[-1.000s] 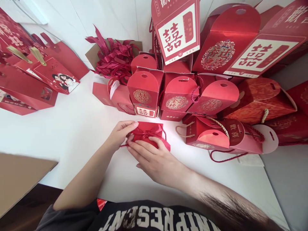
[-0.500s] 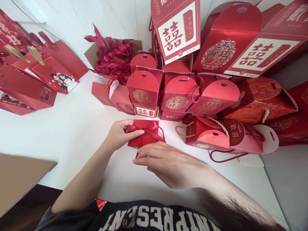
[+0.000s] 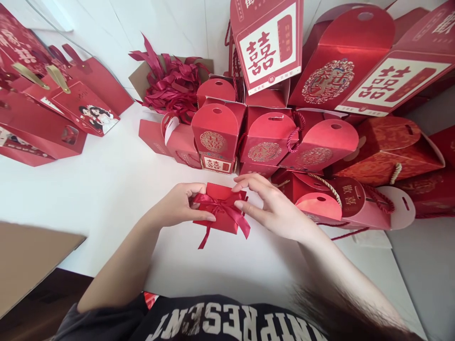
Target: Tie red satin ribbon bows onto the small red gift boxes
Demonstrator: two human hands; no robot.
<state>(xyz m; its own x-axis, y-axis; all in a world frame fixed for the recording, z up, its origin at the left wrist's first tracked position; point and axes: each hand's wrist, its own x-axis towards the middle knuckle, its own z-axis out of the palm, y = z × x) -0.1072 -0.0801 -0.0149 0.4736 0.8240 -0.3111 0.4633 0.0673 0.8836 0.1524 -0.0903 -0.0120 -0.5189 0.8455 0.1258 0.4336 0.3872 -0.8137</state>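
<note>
A small red gift box [image 3: 225,224] is between my two hands above the white table, tied with a dark red satin ribbon bow [image 3: 218,207]. Two ribbon tails hang over its near edge. My left hand [image 3: 183,204] grips the box's left side, with the thumb across the front and the fingers bent behind. My right hand [image 3: 275,208] is closed about the right side; its fingertips touch the upper right corner and its thumb presses by the bow's right loop. A short twisted cord at that side is partly covered by the right hand.
Several red boxes [image 3: 218,118] with rope handles stand close behind and to the right. A cardboard box of loose red ribbons [image 3: 174,85] is at the back. Red gift bags [image 3: 85,106] stand at the left, and a cardboard flap [image 3: 35,255] juts in at the lower left.
My right hand has moved up from the box's near edge to its right side. The box is turned slightly and sits a little lower and to the right, its bow now uncovered.
</note>
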